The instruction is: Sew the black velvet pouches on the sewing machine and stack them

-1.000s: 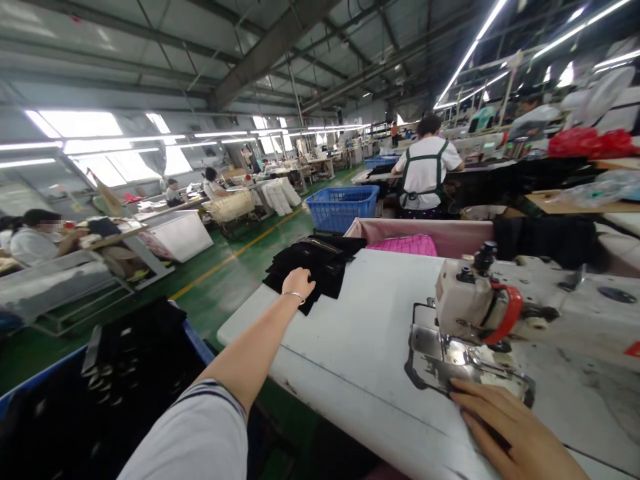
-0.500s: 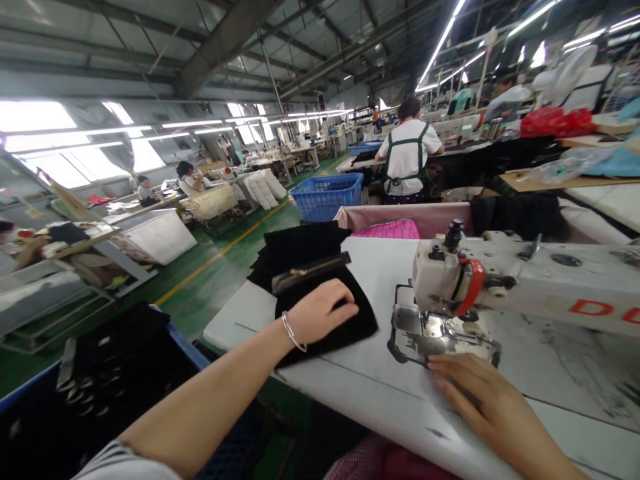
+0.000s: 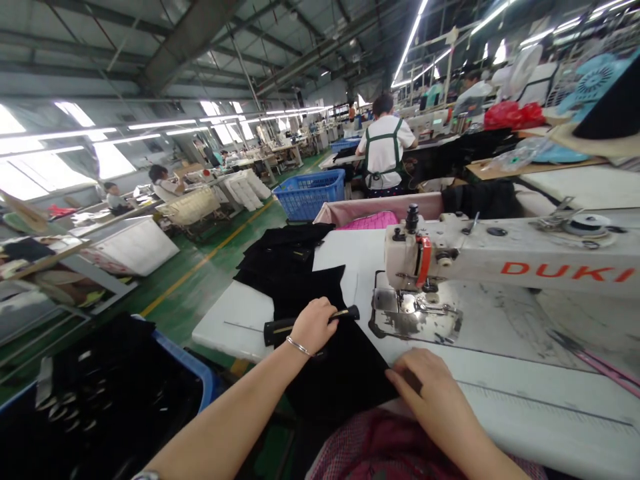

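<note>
The black cloth (image 3: pixel 345 380) lies over the front edge of the bench (image 3: pixel 223 327), at six o'clock. The left hand (image 3: pixel 314 327) has its grip closed on the zip strip (image 3: pixel 277 332) across the cloth. The right hand (image 3: pixel 427 380) touches the cloth's edge, fingers bent; I cannot tell if its grip pinches. The cloth is not yet under the sewing machine (image 3: pixel 445 257), at two o'clock from it. The pile (image 3: pixel 280 247) at eleven o'clock has more pieces, so lots seems left.
</note>
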`<state>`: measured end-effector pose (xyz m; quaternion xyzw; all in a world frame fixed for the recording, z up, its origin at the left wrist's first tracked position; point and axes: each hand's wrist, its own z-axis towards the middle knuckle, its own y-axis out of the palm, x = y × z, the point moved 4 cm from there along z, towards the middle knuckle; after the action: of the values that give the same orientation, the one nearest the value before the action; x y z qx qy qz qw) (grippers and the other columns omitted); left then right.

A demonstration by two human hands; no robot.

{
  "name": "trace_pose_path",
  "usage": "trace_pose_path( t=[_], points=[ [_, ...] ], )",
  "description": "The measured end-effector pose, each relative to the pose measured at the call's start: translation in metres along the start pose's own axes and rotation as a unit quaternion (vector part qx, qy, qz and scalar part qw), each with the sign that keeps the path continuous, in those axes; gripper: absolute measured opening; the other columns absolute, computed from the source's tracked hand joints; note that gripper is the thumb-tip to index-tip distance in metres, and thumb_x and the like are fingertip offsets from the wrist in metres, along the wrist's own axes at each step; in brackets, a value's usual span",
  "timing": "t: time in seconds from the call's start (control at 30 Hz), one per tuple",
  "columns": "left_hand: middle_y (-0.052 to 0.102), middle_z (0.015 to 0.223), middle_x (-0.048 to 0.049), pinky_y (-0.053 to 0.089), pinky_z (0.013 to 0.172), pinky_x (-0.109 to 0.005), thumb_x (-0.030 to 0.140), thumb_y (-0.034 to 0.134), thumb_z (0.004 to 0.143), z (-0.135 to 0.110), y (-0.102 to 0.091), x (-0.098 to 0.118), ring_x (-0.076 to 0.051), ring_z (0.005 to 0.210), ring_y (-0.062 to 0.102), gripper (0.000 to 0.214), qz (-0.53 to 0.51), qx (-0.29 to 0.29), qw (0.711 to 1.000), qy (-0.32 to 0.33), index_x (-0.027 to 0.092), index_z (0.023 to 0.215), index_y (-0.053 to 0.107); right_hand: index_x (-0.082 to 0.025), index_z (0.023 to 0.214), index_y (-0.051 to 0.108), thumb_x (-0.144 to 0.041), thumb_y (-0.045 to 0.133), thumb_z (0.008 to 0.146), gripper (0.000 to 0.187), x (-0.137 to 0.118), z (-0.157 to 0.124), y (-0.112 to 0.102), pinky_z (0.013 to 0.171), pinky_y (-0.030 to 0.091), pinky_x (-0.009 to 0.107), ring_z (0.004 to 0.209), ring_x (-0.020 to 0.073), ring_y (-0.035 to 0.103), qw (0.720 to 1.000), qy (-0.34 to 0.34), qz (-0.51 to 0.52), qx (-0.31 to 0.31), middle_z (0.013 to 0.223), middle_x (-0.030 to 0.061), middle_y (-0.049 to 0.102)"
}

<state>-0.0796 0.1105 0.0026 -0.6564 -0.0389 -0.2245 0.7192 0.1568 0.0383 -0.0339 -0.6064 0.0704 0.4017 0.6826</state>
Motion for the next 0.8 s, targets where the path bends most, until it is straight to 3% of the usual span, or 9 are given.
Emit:
trace_pose_path(
  t=[0.07, 0.17, 0.27, 0.33, 0.43, 0.57, 0.63, 0.8],
  points=[
    [0.062, 0.086, -0.0033, 0.047, 0.083, -0.031, 0.016, 0.064, 0.078, -0.012, -0.003, 0.023, -0.019, 0.085, 0.059, 0.003, -0.026, -0.025, 0.999, 0.018, 0.018, 0.078, 0.067, -0.021, 0.094, 0.059, -0.039, 0.058, 0.090, 0.019, -0.003, 0.000, -0.003, 0.081, 0.050, 0.046, 0.090, 0.0252, 0.058, 1.000, 0.015, 0.010, 0.016, 0.093, 0.0068, 0.063],
    [0.064, 0.083, 0.0016, 0.046, 0.071, -0.024, 0.018, 0.064, 0.080, -0.038, -0.021, 0.059, -0.014, 0.077, 0.060, 0.010, -0.085, -0.052, 0.995, 0.026, 0.020, 0.089, 0.065, -0.023, 0.101, 0.061, -0.037, 0.057, 0.091, 0.017, -0.017, -0.004, -0.014, 0.094, 0.046, 0.050, 0.112, 0.0279, 0.053, 0.998, -0.023, 0.030, 0.044, 0.116, 0.0095, 0.059],
    [0.066, 0.096, 0.0012, 0.046, 0.076, -0.023, 0.025, 0.064, 0.085, -0.061, -0.046, 0.089, -0.013, 0.085, 0.061, 0.026, -0.244, -0.090, 0.965, 0.030, 0.023, 0.111, 0.063, -0.025, 0.094, 0.064, -0.035, 0.053, 0.093, 0.014, -0.031, -0.011, -0.035, 0.105, 0.040, 0.051, 0.131, 0.0286, 0.040, 0.995, -0.077, 0.039, 0.058, 0.138, 0.0063, 0.048],
    [0.066, 0.098, -0.0012, 0.045, 0.081, -0.025, 0.030, 0.066, 0.086, -0.068, -0.058, 0.100, -0.015, 0.090, 0.060, 0.024, -0.324, -0.084, 0.942, 0.027, 0.023, 0.109, 0.067, -0.027, 0.097, 0.064, -0.035, 0.053, 0.094, 0.014, -0.037, -0.013, -0.050, 0.111, 0.034, 0.053, 0.136, 0.0281, 0.036, 0.993, -0.108, 0.035, 0.042, 0.143, 0.0034, 0.046],
    [0.064, 0.090, -0.0033, 0.044, 0.079, -0.027, 0.031, 0.068, 0.085, -0.072, -0.063, 0.101, -0.016, 0.086, 0.059, 0.016, -0.404, -0.033, 0.914, -0.017, 0.019, 0.094, 0.072, -0.030, 0.104, 0.065, -0.037, 0.052, 0.094, 0.017, -0.043, -0.012, -0.067, 0.115, 0.030, 0.054, 0.125, 0.0243, 0.051, 0.991, -0.125, 0.039, 0.008, 0.126, 0.0017, 0.062],
    [0.066, 0.092, -0.0043, 0.046, 0.079, -0.025, 0.025, 0.076, 0.077, -0.075, -0.050, 0.096, -0.015, 0.085, 0.060, 0.023, -0.573, -0.048, 0.813, -0.087, 0.016, 0.097, 0.069, -0.031, 0.093, 0.070, -0.046, 0.055, 0.092, 0.021, -0.049, -0.010, -0.086, 0.097, 0.051, 0.046, 0.103, 0.0241, 0.064, 0.994, -0.080, 0.038, 0.060, 0.105, 0.0015, 0.070],
    [0.067, 0.091, -0.0043, 0.047, 0.079, -0.024, 0.024, 0.077, 0.076, -0.078, -0.047, 0.096, -0.014, 0.084, 0.060, 0.024, -0.610, -0.056, 0.784, -0.098, 0.015, 0.097, 0.069, -0.030, 0.087, 0.071, -0.049, 0.055, 0.090, 0.025, -0.054, -0.011, -0.093, 0.085, 0.056, 0.041, 0.096, 0.0235, 0.067, 0.994, -0.061, 0.034, 0.090, 0.103, 0.0016, 0.071],
    [0.065, 0.084, -0.0026, 0.045, 0.070, -0.019, 0.024, 0.077, 0.077, -0.084, -0.049, 0.096, -0.011, 0.077, 0.056, 0.018, -0.590, -0.020, 0.800, -0.105, 0.014, 0.091, 0.071, -0.032, 0.083, 0.071, -0.052, 0.054, 0.090, 0.027, -0.065, -0.014, -0.104, 0.077, 0.058, 0.038, 0.087, 0.0220, 0.069, 0.990, -0.061, 0.021, 0.124, 0.098, -0.0005, 0.072]
  ],
)
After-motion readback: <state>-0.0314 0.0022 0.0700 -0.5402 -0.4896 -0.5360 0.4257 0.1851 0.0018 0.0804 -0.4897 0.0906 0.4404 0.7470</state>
